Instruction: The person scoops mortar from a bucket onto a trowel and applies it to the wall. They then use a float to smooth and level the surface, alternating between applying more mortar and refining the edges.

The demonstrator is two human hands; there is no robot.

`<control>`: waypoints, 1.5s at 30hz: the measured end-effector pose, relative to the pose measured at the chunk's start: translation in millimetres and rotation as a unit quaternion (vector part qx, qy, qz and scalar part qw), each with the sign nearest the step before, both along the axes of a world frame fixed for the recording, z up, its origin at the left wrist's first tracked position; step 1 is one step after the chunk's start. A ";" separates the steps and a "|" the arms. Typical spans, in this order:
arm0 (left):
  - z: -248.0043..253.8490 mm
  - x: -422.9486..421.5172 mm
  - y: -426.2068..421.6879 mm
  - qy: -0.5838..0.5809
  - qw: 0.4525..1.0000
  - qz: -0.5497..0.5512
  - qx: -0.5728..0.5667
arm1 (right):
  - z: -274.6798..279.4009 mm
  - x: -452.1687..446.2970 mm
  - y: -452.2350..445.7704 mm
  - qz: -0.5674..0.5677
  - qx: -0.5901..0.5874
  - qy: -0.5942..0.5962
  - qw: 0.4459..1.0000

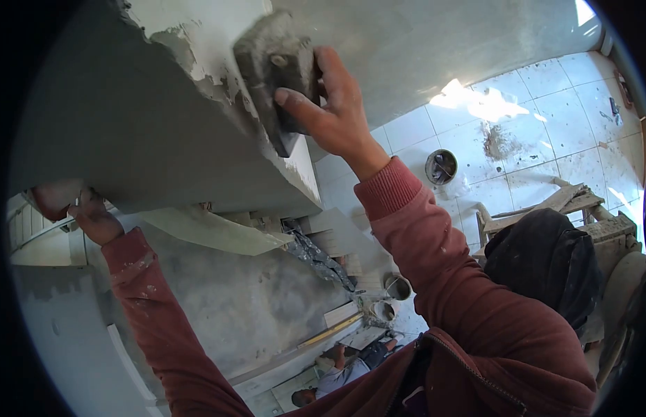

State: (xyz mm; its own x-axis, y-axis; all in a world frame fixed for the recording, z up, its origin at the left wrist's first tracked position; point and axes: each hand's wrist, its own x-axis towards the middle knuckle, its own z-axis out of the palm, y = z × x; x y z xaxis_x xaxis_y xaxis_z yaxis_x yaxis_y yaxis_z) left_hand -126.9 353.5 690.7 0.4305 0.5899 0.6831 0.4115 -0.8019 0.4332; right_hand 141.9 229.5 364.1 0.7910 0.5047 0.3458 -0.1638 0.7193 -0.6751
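Note:
My right hand (pixel 340 115) grips a grey, plaster-caked float (pixel 274 69), thumb on one side and fingers on the other. The float lies against the edge of a wall or beam, where ragged white plaster (pixel 191 52) meets a smooth grey face (pixel 149 118). Some blur runs along the float's upper end. At the far left, my left hand (pixel 95 217) is raised with its fingers closed beside a reddish rounded thing (pixel 55 198). What those fingers hold is too small and dark to make out.
A bucket (pixel 442 167) stands on the tiled floor (pixel 469 132) below. At right, a dark cloth or bag (pixel 545 260) lies over a rough wooden trestle (pixel 587 208). More buckets (pixel 397 285) stand lower down. Another person (pixel 337 379) is at the bottom, near a long yellow-edged bar (pixel 330 329).

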 end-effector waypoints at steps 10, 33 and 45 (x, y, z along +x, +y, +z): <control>-11.0 37.1 -23.3 0.151 0.985 0.078 0.037 | 29.3 8.4 7.3 -0.108 0.061 -0.088 0.988; -31.0 55.8 -44.6 0.199 0.966 0.067 0.152 | 68.9 44.2 -23.7 -0.139 0.116 -0.093 0.979; -27.1 46.3 -37.5 0.195 0.966 0.118 0.125 | 56.0 36.2 -12.9 -0.156 0.098 -0.090 0.979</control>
State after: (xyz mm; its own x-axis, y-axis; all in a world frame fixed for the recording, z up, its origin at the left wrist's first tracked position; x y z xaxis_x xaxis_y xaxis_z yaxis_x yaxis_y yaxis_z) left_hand -80.6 316.0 663.6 0.5573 0.5398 0.6308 0.6879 -0.7257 0.0132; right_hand 178.1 216.7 420.0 0.8135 0.1585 0.5595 0.1936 0.8334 -0.5176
